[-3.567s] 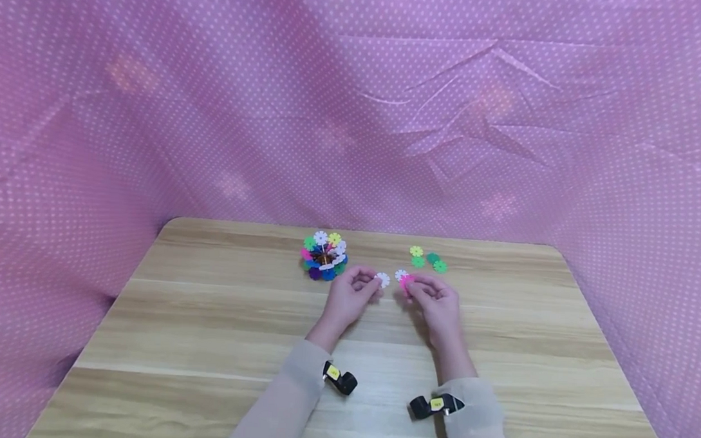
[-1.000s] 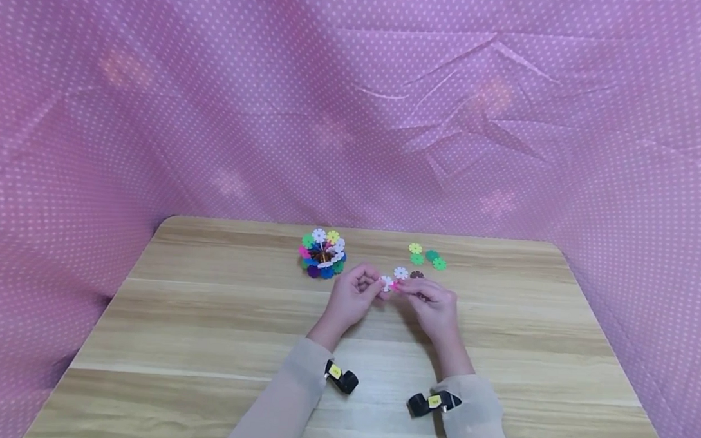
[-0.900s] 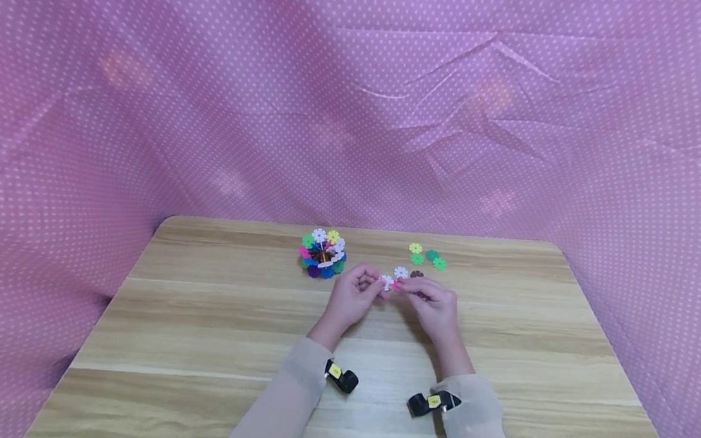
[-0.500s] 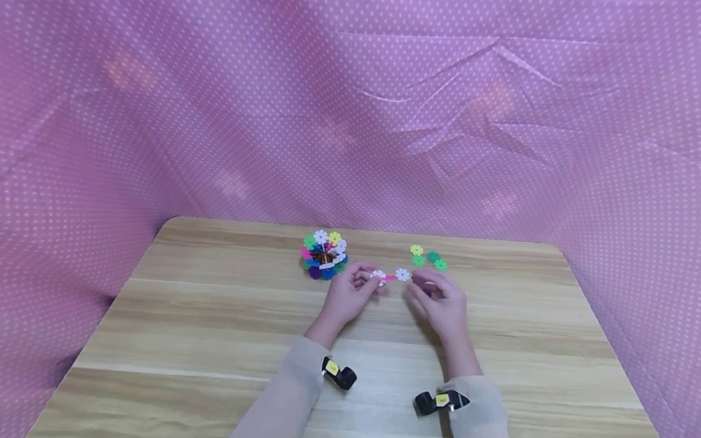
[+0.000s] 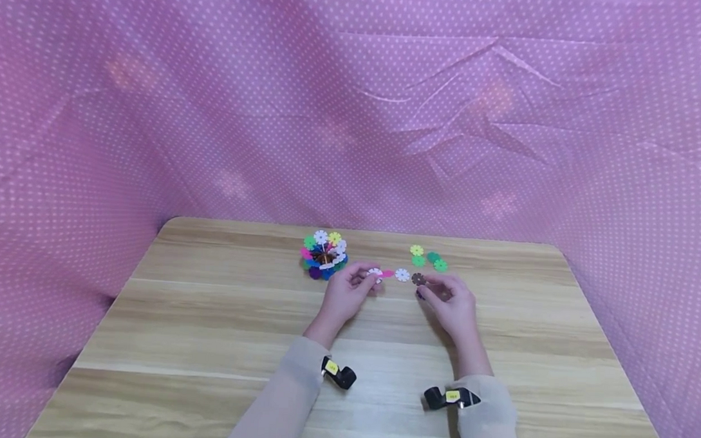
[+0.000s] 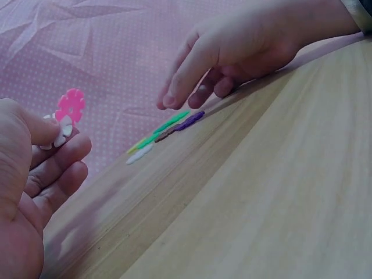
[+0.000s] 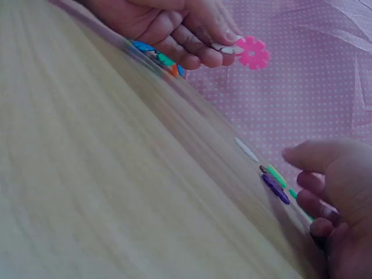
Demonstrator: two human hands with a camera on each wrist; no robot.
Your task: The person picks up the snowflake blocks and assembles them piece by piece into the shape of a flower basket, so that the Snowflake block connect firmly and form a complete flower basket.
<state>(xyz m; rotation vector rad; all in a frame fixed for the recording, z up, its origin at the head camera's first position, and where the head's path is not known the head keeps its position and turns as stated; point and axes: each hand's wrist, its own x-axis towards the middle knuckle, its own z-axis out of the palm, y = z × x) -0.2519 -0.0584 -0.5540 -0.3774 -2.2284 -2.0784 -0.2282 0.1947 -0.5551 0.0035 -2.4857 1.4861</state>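
Observation:
My left hand [image 5: 343, 297] pinches a white flower-shaped plastic disc [image 6: 64, 132] between thumb and fingers. A pink flower disc [image 7: 253, 53] is slotted into it at an angle and sticks out past the fingertips. Both are held above the table. My right hand [image 5: 453, 306] hovers over the loose discs with loosely bent fingers and nothing between them. Under and beside its fingertips lie a brown disc [image 5: 418, 279] and a purple disc [image 7: 275, 188], the purple one partly hidden in the head view. A loose white disc [image 5: 402, 275] lies between the two hands.
Several green and yellow discs [image 5: 418, 261] lie farther back, behind the right hand. A round, many-coloured assembly of joined discs [image 5: 325, 266] stands at the back, left of my left hand. A pink dotted cloth [image 5: 353, 148] hangs behind the wooden table [image 5: 219, 330].
The pink disc, earlier in my right hand, is now joined to the white disc in my left. My right hand has let go and moved right, uncovering the brown and purple discs.

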